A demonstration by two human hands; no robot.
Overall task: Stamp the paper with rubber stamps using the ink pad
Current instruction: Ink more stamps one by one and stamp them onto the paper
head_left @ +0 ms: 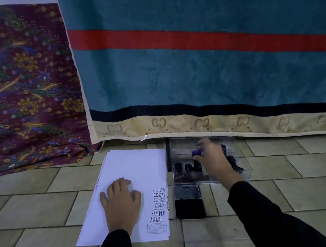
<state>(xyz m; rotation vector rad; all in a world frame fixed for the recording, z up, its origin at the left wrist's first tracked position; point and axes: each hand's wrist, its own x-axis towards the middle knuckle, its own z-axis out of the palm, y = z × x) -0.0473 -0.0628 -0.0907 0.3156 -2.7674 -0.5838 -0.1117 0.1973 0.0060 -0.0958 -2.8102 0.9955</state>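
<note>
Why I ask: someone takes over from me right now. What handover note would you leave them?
Left hand lies flat, fingers straight, on the white paper stack.
Right hand is inside the clear plastic box, fingers pinching a blue-topped rubber stamp; dark-handled stamps stand beside it.
The open black ink pad lies right of the paper, in front of the box.
Done: black imprints (SAMPLE, AIR MAIL, EXPRESS, AMENDED) along the paper's right edge.
Left: probably ink this stamp and press it on the blank area.
</note>
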